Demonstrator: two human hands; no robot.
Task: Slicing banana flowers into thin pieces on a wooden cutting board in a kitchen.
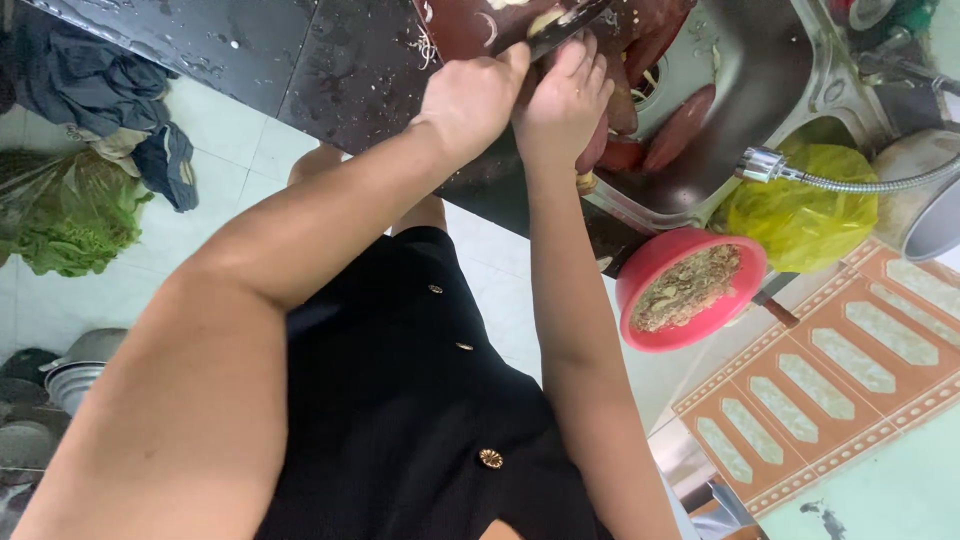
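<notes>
L hand (472, 98): fingers curled round knife (558, 28) handle, blade's long axis slanting up-right over the cutting board (470, 25). R hand (562, 105): fingers closed on a reddish sweet potato (598, 145), mostly hidden, axis unclear. More sweet potatoes in sink (740, 80). Pink bowl (650, 265) of peelings nr sink edge.

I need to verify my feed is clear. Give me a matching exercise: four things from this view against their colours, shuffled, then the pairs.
Things:
1. bowl
2. plastic bag
3. leafy greens
4. garment with buttons

Colours:
A. black
B. yellow
C. pink-red
D. green

Pairs: 1-C, 2-B, 3-D, 4-A
</notes>
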